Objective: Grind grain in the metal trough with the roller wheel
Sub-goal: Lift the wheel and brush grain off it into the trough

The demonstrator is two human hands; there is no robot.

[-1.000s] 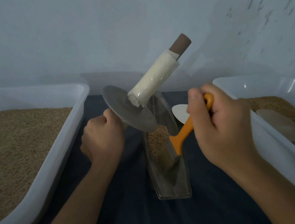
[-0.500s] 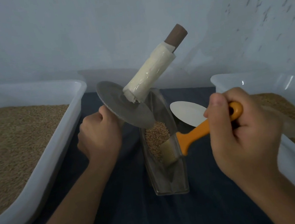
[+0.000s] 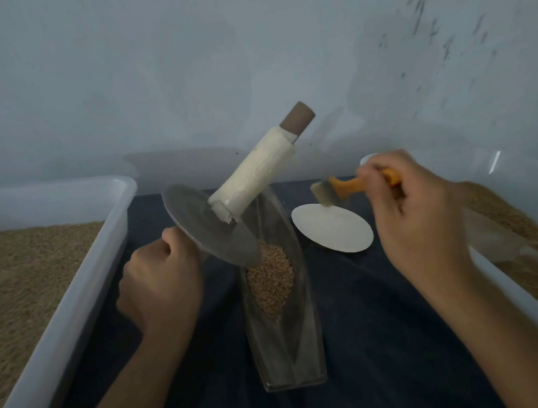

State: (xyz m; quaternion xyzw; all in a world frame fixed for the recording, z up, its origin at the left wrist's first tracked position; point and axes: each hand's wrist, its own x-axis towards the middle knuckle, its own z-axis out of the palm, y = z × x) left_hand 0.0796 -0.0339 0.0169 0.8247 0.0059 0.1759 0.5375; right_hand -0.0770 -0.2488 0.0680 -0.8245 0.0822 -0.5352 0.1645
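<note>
A narrow metal trough (image 3: 287, 357) lies lengthwise on the dark cloth, with a heap of grain (image 3: 270, 279) in its far half. The roller wheel (image 3: 208, 226), a grey metal disc on a handle wrapped in white tape (image 3: 256, 174), leans tilted over the trough's far end. My left hand (image 3: 159, 285) grips the handle end hidden behind the disc. My right hand (image 3: 414, 214) holds an orange-handled brush (image 3: 338, 189) up in the air, right of the trough and above a white round disc (image 3: 333, 227).
A white tub of grain (image 3: 59, 323) stands on the left. A second white tub (image 3: 530, 302) with grain and a pale scoop (image 3: 493, 234) stands on the right. A grey wall rises close behind. Dark cloth (image 3: 377, 344) covers the table.
My right hand has lifted the brush out of the trough and carried it up and to the right, over the white disc. My left hand and the wheel have stayed nearly still.
</note>
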